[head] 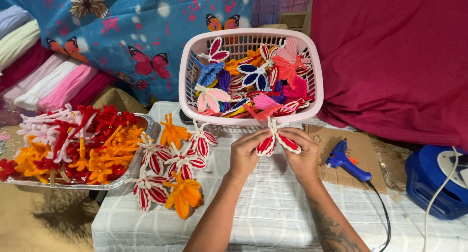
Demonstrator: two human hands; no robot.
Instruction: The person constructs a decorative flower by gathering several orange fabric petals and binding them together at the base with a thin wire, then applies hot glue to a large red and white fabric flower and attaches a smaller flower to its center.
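Both hands clamp the same small piece: the left hand (245, 152) and the right hand (303, 154) pinch a red-and-white fuzzy-wire flower (276, 141) between fingertips, each grip closed on a petal, held up just in front of the pink basket (187, 86) that brims with finished flowers in many colours. It hangs above the white cloth-covered bench (273, 208), not resting on it. To the left lie loose flowers (170, 171), red-white and orange, beside a foil tray (141, 154) piled with more. A blue glue gun (347, 163) rests on cardboard (363, 157) near the right hand, its cord trailing off the bench. The risks, as I judge them: pulling the petals apart too hard could bend the wire out of shape or split the centre, and a careless right wrist could brush the gun's nozzle or snag its cord.
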